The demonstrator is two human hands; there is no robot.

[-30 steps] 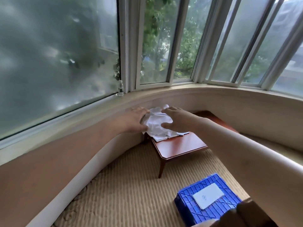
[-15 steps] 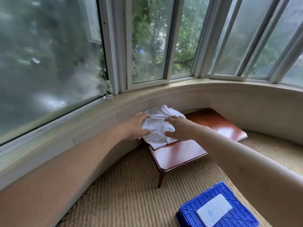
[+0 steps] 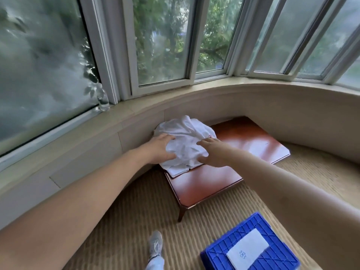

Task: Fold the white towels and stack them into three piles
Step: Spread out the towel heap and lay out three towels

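No readable text; pinwheel emblem on folded towel (image 3: 247, 251), unreadable.

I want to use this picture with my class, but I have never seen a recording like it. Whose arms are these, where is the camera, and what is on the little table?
There is no machine: a person wears a camera on the head, looking forward and down at their own bare arms. The left hand and right hand both grip a crumpled white towel. It lies on flatter folded towels at the near-left end of a low wooden table beside a curved window sill. On the floor nearer the person is a blue crate with a white card on top.
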